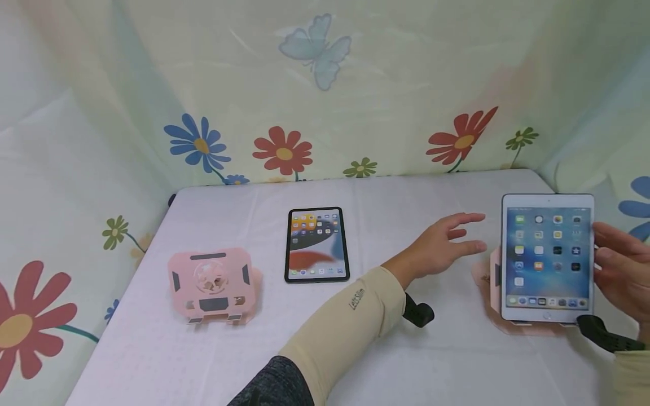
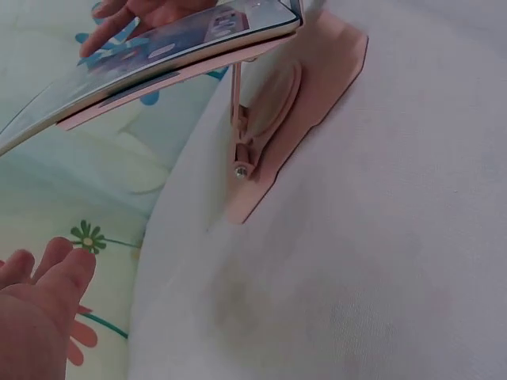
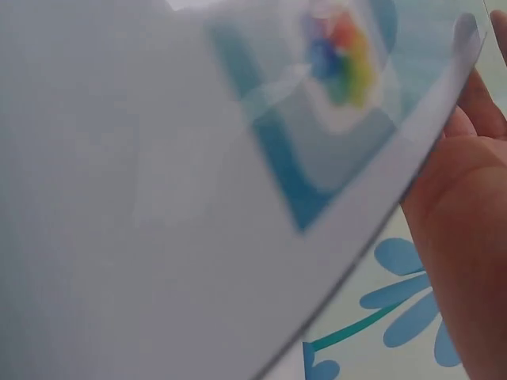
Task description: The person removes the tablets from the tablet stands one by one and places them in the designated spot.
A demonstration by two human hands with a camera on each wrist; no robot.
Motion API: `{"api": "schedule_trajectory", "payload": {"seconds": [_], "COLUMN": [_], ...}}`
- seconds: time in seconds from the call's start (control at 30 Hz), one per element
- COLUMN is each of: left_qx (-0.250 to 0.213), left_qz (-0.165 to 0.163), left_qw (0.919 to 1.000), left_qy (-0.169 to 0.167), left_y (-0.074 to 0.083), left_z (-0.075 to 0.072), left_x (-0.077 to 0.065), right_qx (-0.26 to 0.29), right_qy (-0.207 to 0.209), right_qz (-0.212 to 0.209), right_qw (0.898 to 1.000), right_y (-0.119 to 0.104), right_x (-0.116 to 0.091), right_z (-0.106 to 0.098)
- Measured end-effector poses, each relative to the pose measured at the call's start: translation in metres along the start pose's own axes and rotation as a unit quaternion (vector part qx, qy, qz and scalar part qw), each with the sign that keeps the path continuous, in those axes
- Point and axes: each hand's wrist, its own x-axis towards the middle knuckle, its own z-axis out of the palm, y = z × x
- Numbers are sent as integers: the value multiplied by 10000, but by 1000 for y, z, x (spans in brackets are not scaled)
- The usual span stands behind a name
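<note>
A white-framed tablet [image 1: 547, 256] with a lit home screen stands tilted on a pink folding stand [image 1: 495, 282] at the right of the table. In the left wrist view, the stand's hinge and base plate [image 2: 317, 87] show beneath the tablet. My left hand [image 1: 438, 245] hovers to the left of this tablet, fingers extended and holding nothing. Beside the tablet's right edge is my right hand [image 1: 622, 268], its fingertips at the edge; whether they touch it I cannot tell. The right wrist view has that hand [image 3: 467, 206] partly hidden behind the tablet's edge.
A second tablet [image 1: 317, 245], black-framed and lit, lies flat near the middle of the white-covered table [image 1: 274, 316]. Another pink stand [image 1: 212, 285], unfolded, stands at the left. A flowered curtain [image 1: 386, 96] surrounds the table's back and sides.
</note>
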Motion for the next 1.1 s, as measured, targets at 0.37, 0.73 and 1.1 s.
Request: {"api": "schedule_trajectory", "payload": {"seconds": [0.37,0.73,1.1], "left_qx": [-34,-346,-404], "left_qz": [-231,-235,-196], "left_qw": [9997,9985,9974], "left_qy": [-119,-356,-558], "left_y": [8,14,20], "left_z": [10,21,25], "left_x": [5,12,17], "right_qx": [203,494,470], "right_qy": [-352,-211,-338], "right_qz": [152,255,396], "right_qw": [9991,9982,9975], "right_y": [0,-2,-5], "right_x": [1,2,3], "right_z": [5,8,6]}}
